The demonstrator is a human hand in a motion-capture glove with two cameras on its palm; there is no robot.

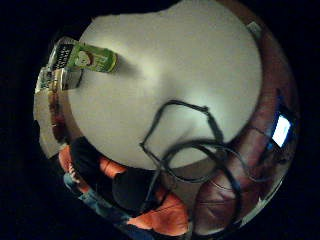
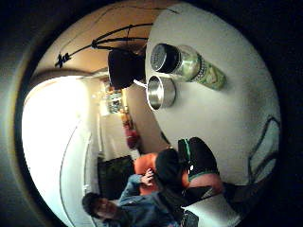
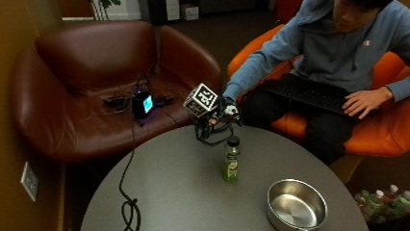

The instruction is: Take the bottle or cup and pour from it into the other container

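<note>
steel bowl [image 3: 297,204] at near table [image 3: 173,192] edge; green bottle [image 3: 231,161] upright, mid-table, apart from bowl; gloved right hand [image 3: 221,113] above far edge, nothing held, finger spread can't tell.

Gloved right hand [image 3: 221,115] fingers hidden behind marker rig.

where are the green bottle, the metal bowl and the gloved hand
green bottle [image 3: 230,168], outside view, on its green body
metal bowl [image 3: 297,204], outside view, on its inner wall
gloved hand [image 3: 224,113], outside view, on the middle of the glove
</note>
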